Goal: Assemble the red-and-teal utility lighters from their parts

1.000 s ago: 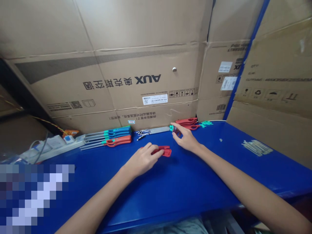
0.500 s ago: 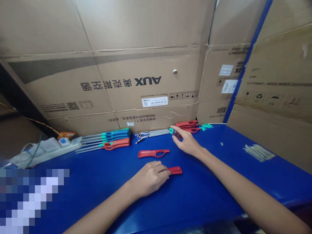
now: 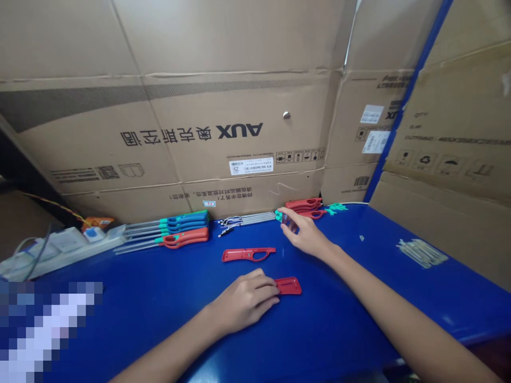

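My left hand [image 3: 249,299] is closed on one end of a red casing half [image 3: 290,286], which lies on the blue table; the hand hides the rest of it. Above it lies another red casing half [image 3: 243,255] with a trigger loop, untouched. My right hand [image 3: 301,229] has thumb and forefinger curved around a small translucent part [image 3: 290,222]. This hand is beside the green ends [image 3: 278,215] of several metal tubes [image 3: 255,217] with black and white wires at their far ends. Red casings [image 3: 304,204] lie stacked just behind.
Assembled lighters [image 3: 186,238] and a white power strip [image 3: 75,250] are at the left back. Green pieces [image 3: 336,208] lie behind my right hand, pale sticks [image 3: 422,252] at the right. Cardboard walls [image 3: 191,106] border the blue table [image 3: 319,330].
The view has shifted slightly. My right hand now has the translucent part slightly away from the green ends. My left hand stays on the red casing half, which is tilted a little more toward the camera.
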Tool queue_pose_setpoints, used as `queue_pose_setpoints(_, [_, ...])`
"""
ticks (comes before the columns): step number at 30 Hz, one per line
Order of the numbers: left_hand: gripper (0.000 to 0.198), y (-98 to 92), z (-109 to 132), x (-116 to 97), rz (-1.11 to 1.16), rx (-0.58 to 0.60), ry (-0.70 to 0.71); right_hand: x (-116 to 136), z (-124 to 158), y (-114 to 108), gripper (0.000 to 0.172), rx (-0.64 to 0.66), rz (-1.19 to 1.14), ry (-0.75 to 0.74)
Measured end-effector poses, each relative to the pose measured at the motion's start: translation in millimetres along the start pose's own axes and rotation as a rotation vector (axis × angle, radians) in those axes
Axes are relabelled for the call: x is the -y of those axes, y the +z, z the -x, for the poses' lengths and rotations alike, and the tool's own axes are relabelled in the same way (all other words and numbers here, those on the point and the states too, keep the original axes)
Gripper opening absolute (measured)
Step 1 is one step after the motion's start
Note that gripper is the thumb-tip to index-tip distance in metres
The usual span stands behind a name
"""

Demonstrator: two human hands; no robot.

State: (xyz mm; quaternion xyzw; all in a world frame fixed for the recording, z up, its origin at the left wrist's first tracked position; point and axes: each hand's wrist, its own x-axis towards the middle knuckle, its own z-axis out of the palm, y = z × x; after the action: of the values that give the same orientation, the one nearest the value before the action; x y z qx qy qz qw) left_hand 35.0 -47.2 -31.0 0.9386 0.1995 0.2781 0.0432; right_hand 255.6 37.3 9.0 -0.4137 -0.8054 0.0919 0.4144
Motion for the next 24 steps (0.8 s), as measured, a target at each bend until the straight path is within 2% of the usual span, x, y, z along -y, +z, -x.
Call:
queue_pose_setpoints(6, [0.019, -15.4, 0.1, 1.5, 0.085, -0.032, -0.054, -3.4, -0.6, 0.1, 0.042, -0.010, -0.045, 0.028])
queue_pose_setpoints(11, [0.030, -31.7, 4.6, 10.3, 0.038, 0.115, -0.099, -8.5, -1.5, -0.5, 0.044, -0.027, -0.063, 0.044])
queue_pose_setpoints(17, [0.023, -32.8, 7.9, 14.7, -0.098, 0.161, -0.098, -5.5, -6.2, 1.2, 0.043, -0.022, -0.057, 0.061])
queue_pose_setpoints(24, [0.019, -33.8, 7.6, 13.5, -0.074, 0.176, -0.128, -3.6, -4.6, 5.4, 0.042, -0.051, -0.074, 0.021])
